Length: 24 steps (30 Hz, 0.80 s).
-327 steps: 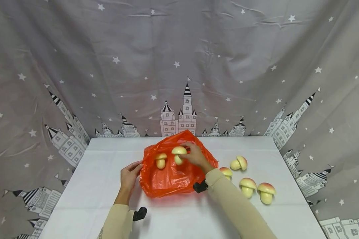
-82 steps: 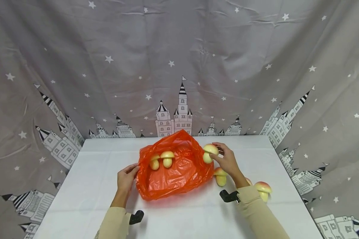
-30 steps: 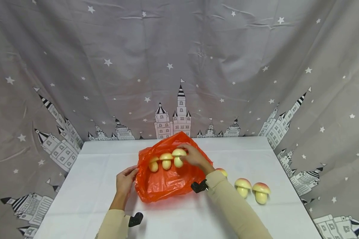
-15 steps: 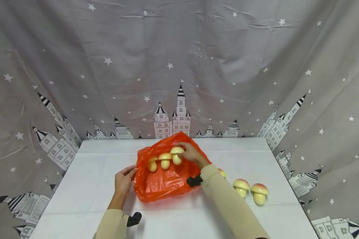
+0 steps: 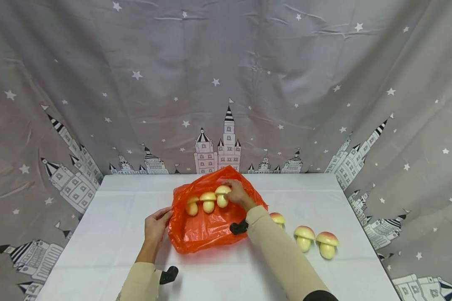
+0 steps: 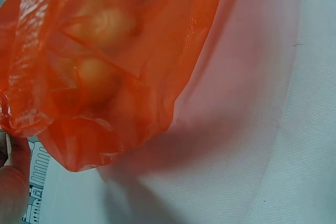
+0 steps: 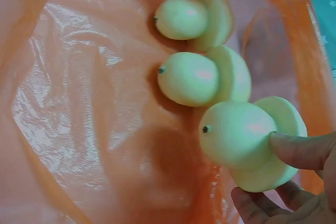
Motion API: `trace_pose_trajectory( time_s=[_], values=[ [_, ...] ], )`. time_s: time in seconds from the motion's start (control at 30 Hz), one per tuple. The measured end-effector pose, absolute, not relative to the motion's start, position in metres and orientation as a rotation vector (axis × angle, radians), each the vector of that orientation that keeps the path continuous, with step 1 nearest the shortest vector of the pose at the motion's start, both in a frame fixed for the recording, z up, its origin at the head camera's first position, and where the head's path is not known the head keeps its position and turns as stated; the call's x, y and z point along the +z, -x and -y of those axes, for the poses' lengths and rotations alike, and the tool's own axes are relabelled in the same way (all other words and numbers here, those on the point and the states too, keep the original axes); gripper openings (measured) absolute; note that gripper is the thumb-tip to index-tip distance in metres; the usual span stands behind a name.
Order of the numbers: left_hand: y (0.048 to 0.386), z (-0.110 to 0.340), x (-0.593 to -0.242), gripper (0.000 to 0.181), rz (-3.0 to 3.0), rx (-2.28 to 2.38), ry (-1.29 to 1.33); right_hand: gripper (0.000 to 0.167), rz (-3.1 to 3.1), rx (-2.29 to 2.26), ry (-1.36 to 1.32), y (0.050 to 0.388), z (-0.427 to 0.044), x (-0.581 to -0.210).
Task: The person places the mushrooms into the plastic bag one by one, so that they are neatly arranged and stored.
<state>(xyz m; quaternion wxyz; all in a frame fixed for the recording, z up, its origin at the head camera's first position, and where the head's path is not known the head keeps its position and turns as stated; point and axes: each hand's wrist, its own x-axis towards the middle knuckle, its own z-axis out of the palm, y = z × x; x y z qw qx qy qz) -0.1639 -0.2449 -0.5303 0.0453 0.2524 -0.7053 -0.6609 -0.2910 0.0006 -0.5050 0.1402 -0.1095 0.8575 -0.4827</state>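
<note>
My left hand pinches the left rim of a red plastic bag that lies open on the table; its thumb shows at the edge of the left wrist view. Reaching inside, my right hand holds a toy mushroom between thumb and fingers, the thumb on its stem beside the pale yellow cap. Left of it in the bag, a second mushroom and a third mushroom lie side by side. Through the bag's thin wall, blurred mushroom shapes show in the left wrist view.
Right of the bag, three more mushrooms with reddish caps rest on the white table: one mushroom partly behind the right sleeve, another mushroom, and the rightmost mushroom. A grey curtain printed with castles and stars hangs behind.
Earlier the right hand put one mushroom in the bag, then brought another from the right side into it. Over the last second that mushroom has shifted slightly left. The left hand keeps its hold.
</note>
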Motion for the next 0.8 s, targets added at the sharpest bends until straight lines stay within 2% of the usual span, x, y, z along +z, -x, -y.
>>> trace_pose_trajectory(
  time_s=[0.27,0.47,0.8],
  values=[
    [0.165,0.245,-0.532,0.035,2.164,-2.020,-0.763,0.052,-2.442,-1.517,0.190,0.287,0.000,-0.522],
    [0.164,0.245,-0.531,0.035,2.168,-2.019,-0.764,0.049,-2.448,-1.476,0.108,0.287,-0.001,-0.531],
    [0.163,0.246,-0.530,0.035,2.145,-2.028,-0.762,0.048,-2.442,-1.473,0.137,0.286,0.000,-0.539]
  ],
)
